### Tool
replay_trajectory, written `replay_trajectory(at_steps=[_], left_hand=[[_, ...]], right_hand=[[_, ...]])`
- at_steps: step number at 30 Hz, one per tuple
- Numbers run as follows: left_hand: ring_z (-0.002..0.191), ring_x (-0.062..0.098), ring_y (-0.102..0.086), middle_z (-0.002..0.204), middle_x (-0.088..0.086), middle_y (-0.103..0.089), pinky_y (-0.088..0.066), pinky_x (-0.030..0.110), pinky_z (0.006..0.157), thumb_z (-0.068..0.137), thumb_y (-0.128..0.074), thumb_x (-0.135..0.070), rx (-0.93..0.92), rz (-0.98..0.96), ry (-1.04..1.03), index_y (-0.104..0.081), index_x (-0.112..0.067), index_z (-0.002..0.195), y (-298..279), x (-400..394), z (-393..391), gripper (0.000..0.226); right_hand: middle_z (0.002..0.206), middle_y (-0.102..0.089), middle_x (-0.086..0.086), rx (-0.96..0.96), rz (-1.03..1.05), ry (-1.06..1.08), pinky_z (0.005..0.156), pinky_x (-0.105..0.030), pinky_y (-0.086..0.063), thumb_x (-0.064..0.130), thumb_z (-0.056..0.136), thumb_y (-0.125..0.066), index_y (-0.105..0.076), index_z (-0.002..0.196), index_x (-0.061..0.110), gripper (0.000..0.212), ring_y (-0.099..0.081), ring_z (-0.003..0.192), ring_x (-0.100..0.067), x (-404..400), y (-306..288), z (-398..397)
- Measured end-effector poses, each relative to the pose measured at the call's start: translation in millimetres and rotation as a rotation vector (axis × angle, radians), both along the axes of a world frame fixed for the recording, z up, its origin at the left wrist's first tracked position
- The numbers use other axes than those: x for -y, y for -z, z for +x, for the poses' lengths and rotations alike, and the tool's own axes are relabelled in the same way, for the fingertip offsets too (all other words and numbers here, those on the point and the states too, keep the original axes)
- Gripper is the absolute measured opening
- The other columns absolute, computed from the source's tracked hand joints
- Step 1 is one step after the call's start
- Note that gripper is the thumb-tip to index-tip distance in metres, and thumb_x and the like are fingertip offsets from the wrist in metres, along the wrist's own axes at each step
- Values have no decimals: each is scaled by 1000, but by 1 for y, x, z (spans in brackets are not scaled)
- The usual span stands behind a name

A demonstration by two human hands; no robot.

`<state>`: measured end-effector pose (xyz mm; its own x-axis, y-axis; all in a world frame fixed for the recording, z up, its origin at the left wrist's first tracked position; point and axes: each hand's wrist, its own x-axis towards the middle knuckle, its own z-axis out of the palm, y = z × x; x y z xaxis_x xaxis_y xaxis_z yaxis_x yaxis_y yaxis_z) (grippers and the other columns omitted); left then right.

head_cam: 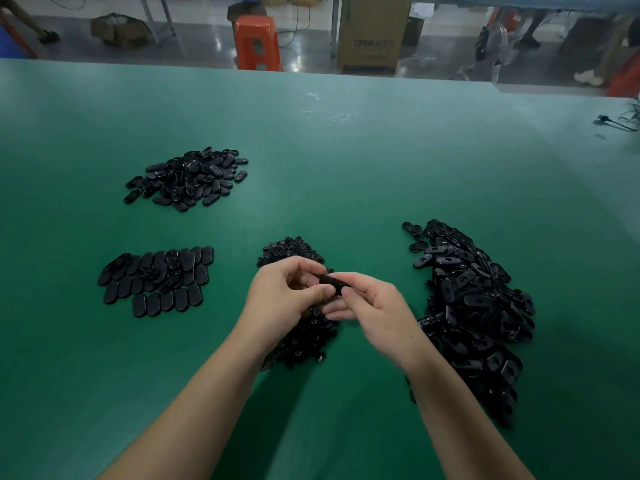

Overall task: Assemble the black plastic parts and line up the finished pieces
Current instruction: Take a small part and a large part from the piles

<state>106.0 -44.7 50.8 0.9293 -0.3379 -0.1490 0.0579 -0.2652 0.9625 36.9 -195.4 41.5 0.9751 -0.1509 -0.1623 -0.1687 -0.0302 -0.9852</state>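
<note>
So there's this big green bench (pixel 346 161), and the biggest heap of black shells (pixel 474 313) sits right of the hands. Far left of them there's a loose pile (pixel 188 178), nearer left the lined-up finished pieces (pixel 156 280), and a small-parts heap (pixel 298 327) right under them. Left hand (pixel 280 299) and right hand (pixel 377 306) both have a pinching grip on one black part (pixel 333 283), held just above that heap.

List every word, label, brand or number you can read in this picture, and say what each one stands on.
"OTOR": printed on the cardboard box on the floor beyond the green table.
Smaller print beside and below it on the same box: too blurred to read.
Black plastic parts and orange stool: no readable text.
</note>
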Motion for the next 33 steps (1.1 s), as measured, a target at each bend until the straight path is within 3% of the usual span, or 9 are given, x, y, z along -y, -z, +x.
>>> replay_trajectory(at_steps=[2,6,22,28,33], left_hand=[[63,16,-58,70,5,-67,-51,35,63,77,-85,-4,-51,-53,27,-75,-11,87,1,0,-1,16],[54,17,-58,64,10,-67,-54,27,52,83,-77,3,-155,-159,12,-72,2,88,4,3,-4,7],[54,18,-59,67,16,-69,-54,28,51,87,-74,0,-188,-173,-2,-71,1,85,7,6,-9,4],[50,15,-59,60,10,-65,-53,26,50,87,-74,-1,-154,-129,5,-70,-2,80,4,5,-10,8],[52,17,-64,59,6,-68,-58,33,55,85,-75,-7,-87,-4,42,-69,-8,75,3,3,-8,11]], right_hand=[[77,-72,-2,13,-23,-3,73,-30,-61,-1,105,-44,-62,106,16,26,-72,73,-18,-2,0,1],[71,-68,-1,32,-96,53,64,-30,-54,0,104,-49,-54,101,18,19,-64,64,-16,-3,4,2],[70,-66,5,2,-195,19,65,-24,-51,6,104,-48,-61,103,23,22,-61,64,-11,1,2,1],[75,-68,-4,38,-312,8,75,-46,-58,14,102,-53,-61,99,35,22,-63,67,-12,1,2,-1],[71,-66,-1,22,-347,2,74,-45,-56,12,101,-52,-61,96,37,27,-61,65,-12,1,1,-2]])
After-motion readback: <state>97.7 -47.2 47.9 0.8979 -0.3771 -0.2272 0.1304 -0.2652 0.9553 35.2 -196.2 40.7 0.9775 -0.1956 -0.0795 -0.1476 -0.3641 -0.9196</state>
